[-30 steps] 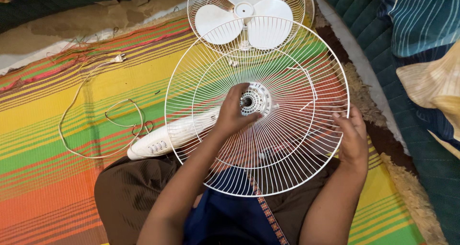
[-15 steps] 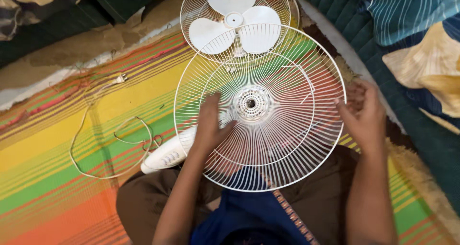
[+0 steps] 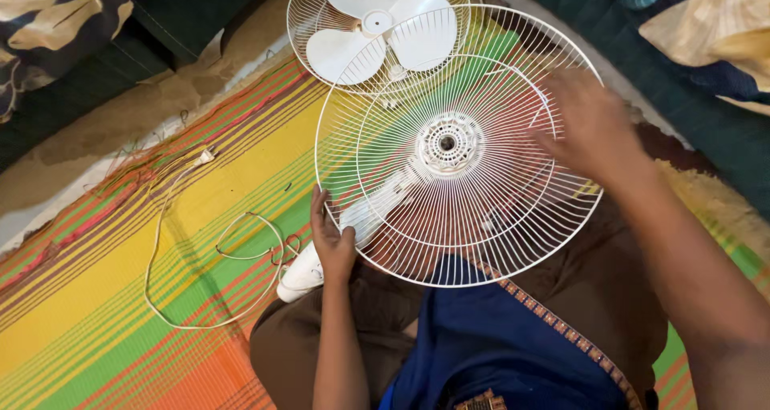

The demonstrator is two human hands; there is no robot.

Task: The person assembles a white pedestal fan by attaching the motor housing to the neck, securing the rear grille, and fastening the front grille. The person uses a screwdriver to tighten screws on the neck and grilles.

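1. While the person is sitting on a striped mat (image 3: 120,298), a white wire fan guard (image 3: 457,145) is lying tilted across the lap, its hub (image 3: 447,144) facing up.
2. Left hand (image 3: 333,245) is gripping the guard's lower-left rim, fingers curled over the outer ring and pinching the wire; a second ago it was resting near the hub, so it has been sliding outward to the edge.
3. Right hand (image 3: 593,125) is hovering over the guard's right side, fingers spread and blurred by motion; whether it is touching the wires cannot be told. Earlier it was holding the right rim lower down, so it has been lifting and moving inward.
4. Guard position is shifting too: the whole disc is now sitting higher and further right in view than a second ago, and is overlapping the second guard (image 3: 321,9) more. Judged from this, the person is turning or re-seating the guard rather than working at its centre.
5. Fan blades (image 3: 377,25), three and white, are lying inside that second guard just beyond the first.
6. Fan body (image 3: 309,272), white, is showing beneath the guard beside the left hand.
7. Cord (image 3: 160,241) is trailing in loops across the mat to a plug (image 3: 205,156).
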